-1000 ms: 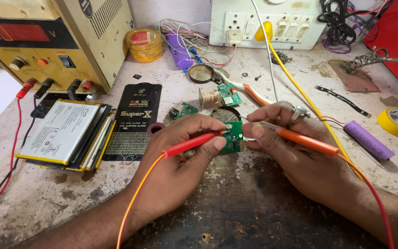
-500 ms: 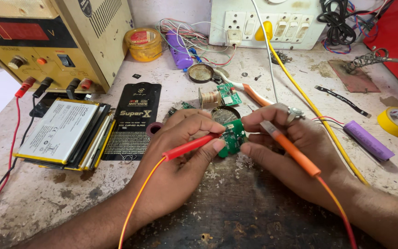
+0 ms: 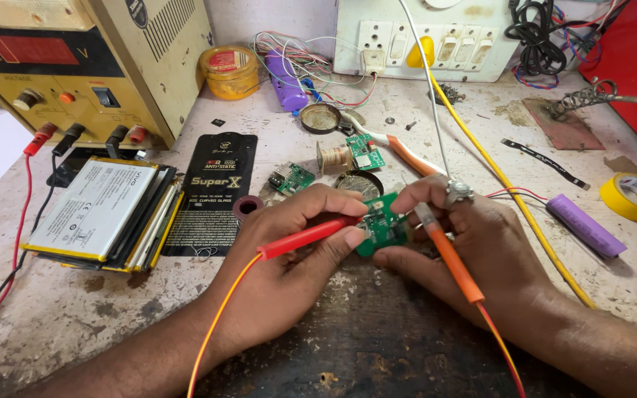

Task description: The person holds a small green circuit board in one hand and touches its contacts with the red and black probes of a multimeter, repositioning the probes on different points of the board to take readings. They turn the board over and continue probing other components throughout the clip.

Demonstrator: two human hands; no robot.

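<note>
A small green circuit board [image 3: 383,223] is pinched between the fingertips of both hands at the middle of the bench. My left hand [image 3: 289,273] grips a red test probe [image 3: 305,238] whose tip touches the board's left side. My right hand [image 3: 481,258], with a ring on one finger, holds an orange test probe [image 3: 451,258] pointed down onto the board's right side. Thin orange and red leads run from the probes toward me.
A beige bench power supply [image 3: 97,66] stands at the back left with flat batteries [image 3: 101,210] in front of it. A black packet [image 3: 214,193], two small green boards [image 3: 293,178], a wire spool [image 3: 335,156], purple cells [image 3: 585,225], yellow tape [image 3: 634,196] and a socket board [image 3: 422,37] surround the hands.
The orange probe in my right hand has swung from lying nearly flat to a steeper angle, its tip staying on the board. The left hand and red probe have hardly moved.
</note>
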